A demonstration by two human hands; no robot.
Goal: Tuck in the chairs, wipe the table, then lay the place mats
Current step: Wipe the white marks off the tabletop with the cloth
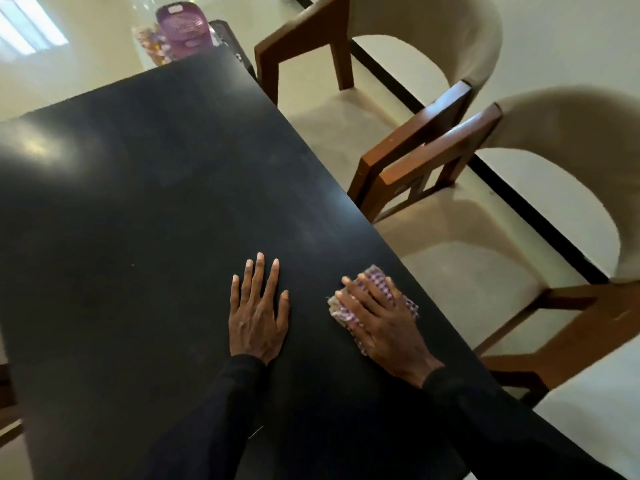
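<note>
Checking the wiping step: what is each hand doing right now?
Left hand: open, flat on table.
Right hand: open, pressing cloth.

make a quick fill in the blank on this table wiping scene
1. The right hand presses a checked ____ onto the dark table.
2. The left hand lies flat on the table, holding ____.
3. The near chair and the far chair both have armrests made of ____.
4. The basket beyond the table's far end is coloured ____.
Missing words: cloth; nothing; wood; purple.
</note>
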